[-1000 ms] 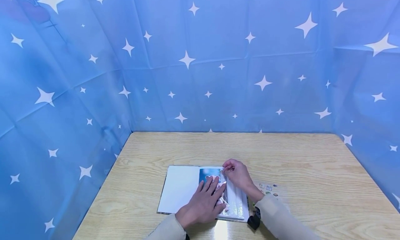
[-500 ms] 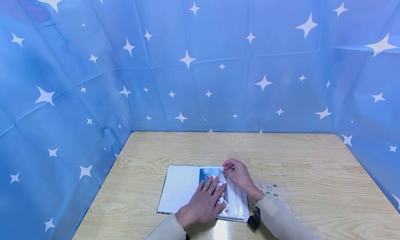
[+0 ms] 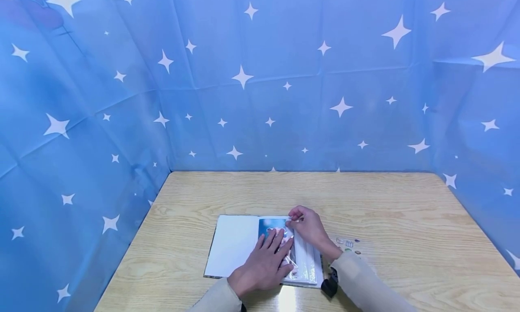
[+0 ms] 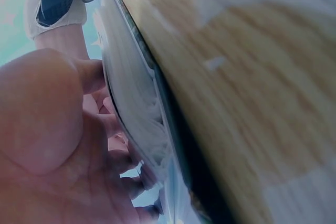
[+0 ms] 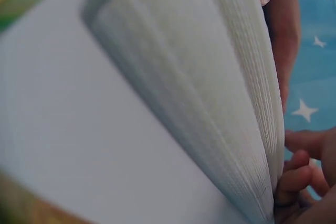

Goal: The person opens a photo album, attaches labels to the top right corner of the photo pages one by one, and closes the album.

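Note:
An open photo album lies on the table, its left side a blank white page. Fingers spread, my left hand rests flat on a photo with a blue top, under a glossy clear sleeve. At the photo's upper right corner is my right hand, fingers curled and thumb tip on the page. Whether it pinches the page edge or a small sticker is too small to tell. In the right wrist view, the curled right fingers sit against the thick stack of album pages.
Partly behind the right forearm, a clear sheet with small printed drawings lies right of the album. A black wrist camera hangs at the right cuff, close to the album's lower right corner. Blue star-patterned cloth surrounds the wooden table.
The right thumb has shifted slightly left over a small dark mark by the photo's corner. My left hand and the album have stayed put.

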`<state>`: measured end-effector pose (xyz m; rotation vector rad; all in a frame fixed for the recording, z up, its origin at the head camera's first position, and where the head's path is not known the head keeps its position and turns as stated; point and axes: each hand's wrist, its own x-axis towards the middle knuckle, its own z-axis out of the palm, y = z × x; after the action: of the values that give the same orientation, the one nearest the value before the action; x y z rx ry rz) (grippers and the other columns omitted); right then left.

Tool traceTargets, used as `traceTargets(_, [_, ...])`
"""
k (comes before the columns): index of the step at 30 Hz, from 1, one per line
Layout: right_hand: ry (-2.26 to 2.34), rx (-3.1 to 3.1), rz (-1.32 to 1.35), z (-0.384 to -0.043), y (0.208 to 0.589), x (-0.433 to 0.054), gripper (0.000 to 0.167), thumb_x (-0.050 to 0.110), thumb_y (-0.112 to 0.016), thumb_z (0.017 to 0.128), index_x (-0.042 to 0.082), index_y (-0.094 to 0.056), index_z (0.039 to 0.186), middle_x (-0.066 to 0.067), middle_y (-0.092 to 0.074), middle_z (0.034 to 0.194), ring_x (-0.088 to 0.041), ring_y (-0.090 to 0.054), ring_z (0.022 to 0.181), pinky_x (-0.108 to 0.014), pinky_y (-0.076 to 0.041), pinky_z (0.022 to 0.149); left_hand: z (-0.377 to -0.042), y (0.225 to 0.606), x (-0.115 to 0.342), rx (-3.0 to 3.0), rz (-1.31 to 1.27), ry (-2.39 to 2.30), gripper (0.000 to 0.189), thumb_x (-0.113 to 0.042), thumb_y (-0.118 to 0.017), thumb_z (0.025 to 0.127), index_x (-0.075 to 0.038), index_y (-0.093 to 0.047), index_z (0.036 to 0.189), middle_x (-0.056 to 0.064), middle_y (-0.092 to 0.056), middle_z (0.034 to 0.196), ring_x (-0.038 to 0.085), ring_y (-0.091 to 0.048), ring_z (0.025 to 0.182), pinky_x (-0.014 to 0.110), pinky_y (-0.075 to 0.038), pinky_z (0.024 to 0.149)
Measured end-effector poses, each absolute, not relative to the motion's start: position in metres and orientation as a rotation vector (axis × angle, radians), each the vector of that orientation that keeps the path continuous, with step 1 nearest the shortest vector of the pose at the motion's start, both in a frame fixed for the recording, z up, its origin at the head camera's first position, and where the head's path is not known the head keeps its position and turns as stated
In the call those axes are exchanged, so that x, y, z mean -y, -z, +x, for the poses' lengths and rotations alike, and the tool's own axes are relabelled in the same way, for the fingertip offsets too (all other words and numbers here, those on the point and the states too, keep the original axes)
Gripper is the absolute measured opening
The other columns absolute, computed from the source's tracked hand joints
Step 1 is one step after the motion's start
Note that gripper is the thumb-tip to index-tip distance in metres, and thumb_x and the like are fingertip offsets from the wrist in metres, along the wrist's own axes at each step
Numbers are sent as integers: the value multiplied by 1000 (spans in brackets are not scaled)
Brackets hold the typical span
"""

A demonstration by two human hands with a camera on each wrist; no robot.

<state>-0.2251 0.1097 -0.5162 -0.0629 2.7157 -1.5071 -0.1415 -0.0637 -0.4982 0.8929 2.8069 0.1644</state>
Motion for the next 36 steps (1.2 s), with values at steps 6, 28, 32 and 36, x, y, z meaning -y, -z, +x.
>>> traceTargets(6, [1468, -2741, -70, -227, 517, -110, 18, 8, -78, 83, 9, -67, 97, -2, -63, 86, -15, -56, 76, -28, -44, 65, -141, 499, 64, -2813, 894, -181, 63, -52, -33, 104, -21, -26, 158, 10, -17, 165, 30, -16, 152, 54, -23, 119])
traceTargets(28, [1595, -2603, 64, -232, 522, -118, 19, 7, -71, 89, 7, -63, 107, -6, -59, 87, -15, -56, 58, -26, -45, 47, -143, 498, 63, -2781, 889, -224, 64, -52, -34, 104, -20, -26, 158, 9, -16, 166, 30, -14, 152, 55, -21, 120])
traceTargets(32, [1631, -2583, 58, -233, 523, -119, 18, 4, -69, 89, 5, -64, 106, -7, -58, 87, -14, -55, 55, -23, -42, 43, -142, 497, 64, -2789, 894, -212, 64, -52, -34, 104, -20, -26, 158, 9, -17, 165, 30, -14, 152, 55, -22, 120])
traceTargets(36, [1683, -2539, 66, -233, 522, -119, 17, 3, -67, 90, 4, -64, 107, -7, -58, 86, -13, -53, 53, -21, -40, 40, -143, 498, 64, -2778, 882, -218, 64, -52, -34, 104, -20, -26, 158, 9, -16, 166, 30, -13, 152, 55, -21, 120])
